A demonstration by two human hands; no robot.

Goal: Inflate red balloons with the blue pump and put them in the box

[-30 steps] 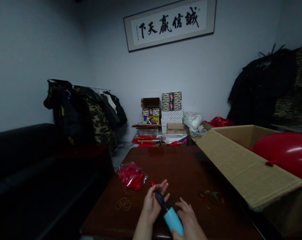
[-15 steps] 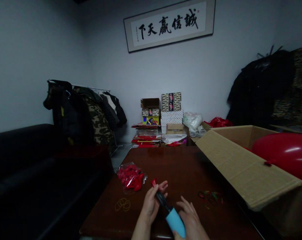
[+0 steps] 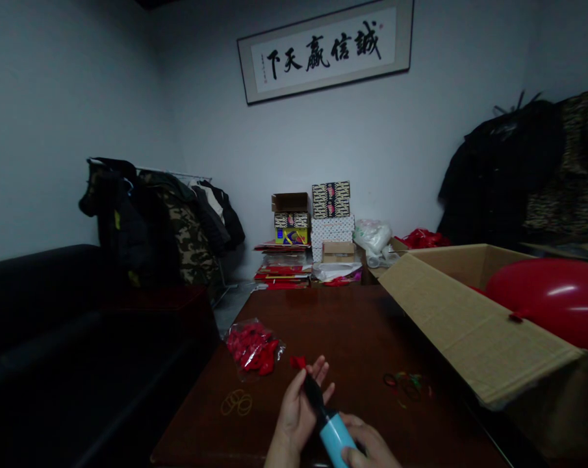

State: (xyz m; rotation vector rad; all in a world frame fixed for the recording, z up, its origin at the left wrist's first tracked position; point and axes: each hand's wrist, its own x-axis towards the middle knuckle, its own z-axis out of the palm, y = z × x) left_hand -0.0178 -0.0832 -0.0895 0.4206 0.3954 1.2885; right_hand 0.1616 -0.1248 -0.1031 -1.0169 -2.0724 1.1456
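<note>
At the tip of the pump (image 3: 336, 439), the left hand (image 3: 294, 406) pinches a red balloon (image 3: 298, 362), other fingers spread; the right hand (image 3: 369, 445) wraps the pump. A loosened pinch could let the balloon slip.

Pump (image 3: 335, 437) light blue, nozzle (image 3: 314, 392) black; balloon (image 3: 297, 362) red; jacket (image 3: 192, 229) camouflage.
</note>
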